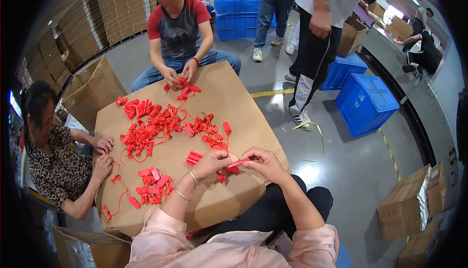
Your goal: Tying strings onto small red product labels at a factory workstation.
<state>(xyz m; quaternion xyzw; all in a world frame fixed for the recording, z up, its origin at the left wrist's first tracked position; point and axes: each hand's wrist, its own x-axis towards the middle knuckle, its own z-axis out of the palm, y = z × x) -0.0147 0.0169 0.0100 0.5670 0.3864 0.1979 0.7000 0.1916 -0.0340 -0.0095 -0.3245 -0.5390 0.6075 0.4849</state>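
Your sleeves: pale pink and pushed up, at the big carton's (239, 107) near edge, with two bangles (183, 196) on your left wrist.
Your left hand (217, 162): above the big carton's near right part, thumb and fingertips drawn narrow on the left end of a small red strip (239, 162).
Your right hand (266, 164): over the big carton's near right corner, thumb and forefinger pinching the strip's right end.
Red strip: between your two hands, raised above the big carton's top.
Under your hands: red corded pieces (222, 177) on the big carton, partly hidden by your fingers.
Row of red pieces (194, 158): side by side on the big carton, just left of your left hand.
Small cluster (154, 188): red pieces with bundled cords, on the big carton's near left part.
Left neighbour (58, 153): in a leopard-print top, both hands at the big carton's left edge, a red cord (122, 182) trailing nearby.
Main heap (146, 126): tangled red cords and tabs across the big carton's middle.
Far neighbour (179, 31): seated beyond the big carton, fingers gathered on red pieces (186, 90) at its far edge.
Lidded blue crate (365, 105): on the floor, right of the big carton.
Stacked cartons (122, 7): well beyond the big carton, at far left.
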